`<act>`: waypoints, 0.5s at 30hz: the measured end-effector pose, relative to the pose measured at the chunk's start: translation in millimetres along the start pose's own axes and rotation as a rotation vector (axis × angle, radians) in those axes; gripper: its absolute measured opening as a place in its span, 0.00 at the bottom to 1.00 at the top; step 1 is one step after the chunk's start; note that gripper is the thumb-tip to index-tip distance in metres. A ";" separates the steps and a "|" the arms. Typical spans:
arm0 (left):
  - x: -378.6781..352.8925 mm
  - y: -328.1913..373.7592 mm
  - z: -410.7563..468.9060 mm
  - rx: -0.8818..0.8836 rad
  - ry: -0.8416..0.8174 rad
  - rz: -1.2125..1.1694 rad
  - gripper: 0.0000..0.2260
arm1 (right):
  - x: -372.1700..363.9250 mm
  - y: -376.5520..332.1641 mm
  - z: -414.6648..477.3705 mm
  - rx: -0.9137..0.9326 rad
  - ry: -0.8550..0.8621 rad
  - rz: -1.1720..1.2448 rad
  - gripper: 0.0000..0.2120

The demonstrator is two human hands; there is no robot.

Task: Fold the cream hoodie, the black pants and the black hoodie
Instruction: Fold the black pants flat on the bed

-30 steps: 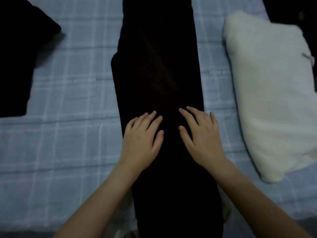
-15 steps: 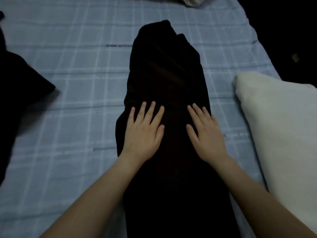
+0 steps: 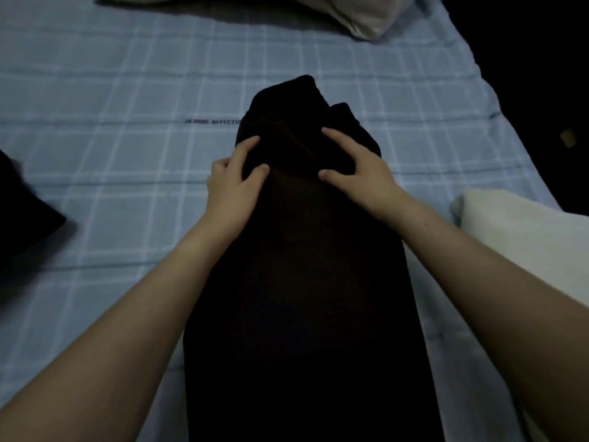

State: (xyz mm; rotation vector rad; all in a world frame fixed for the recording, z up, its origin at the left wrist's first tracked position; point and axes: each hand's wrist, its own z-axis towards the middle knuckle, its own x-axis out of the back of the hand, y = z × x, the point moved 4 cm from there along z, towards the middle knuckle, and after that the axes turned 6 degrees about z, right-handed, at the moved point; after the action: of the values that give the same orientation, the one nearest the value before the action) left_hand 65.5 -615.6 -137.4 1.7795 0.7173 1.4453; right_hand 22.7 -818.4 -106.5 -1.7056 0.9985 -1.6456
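The black pants (image 3: 302,266) lie as a long strip down the middle of the bed (image 3: 127,90). The left hand (image 3: 232,183) and right hand (image 3: 360,173) seem, in this dim light, to pinch its far end. Best to lift both corners evenly and keep the edges aligned while folding.

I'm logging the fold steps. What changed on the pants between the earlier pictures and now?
The left-hand grip and right-hand grip slid from lying flat on the middle of the black pants toward the far end, and now pinch the fabric. The pants stay lengthwise on the checked sheet, with the cream hoodie still to the right.
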 end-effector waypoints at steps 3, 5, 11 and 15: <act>3.8 1.6 20.2 -0.038 0.008 0.033 0.20 | 17.7 -3.6 8.7 0.075 0.056 0.172 0.30; 5.6 7.5 22.7 -0.181 0.067 0.053 0.20 | 34.2 8.2 -0.1 0.145 0.175 0.187 0.31; -31.0 4.5 14.8 -0.401 0.009 0.645 0.22 | 36.7 59.0 -17.9 -0.090 0.164 0.013 0.30; -25.7 15.7 14.0 -0.439 0.153 0.712 0.23 | 29.7 22.6 -18.8 0.149 0.362 -0.359 0.30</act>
State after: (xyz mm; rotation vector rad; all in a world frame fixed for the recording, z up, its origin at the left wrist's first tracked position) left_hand 73.3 -647.7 -140.9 1.6417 -0.2097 2.0199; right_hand 0.1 -853.6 -106.3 -1.5857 0.7258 -2.2610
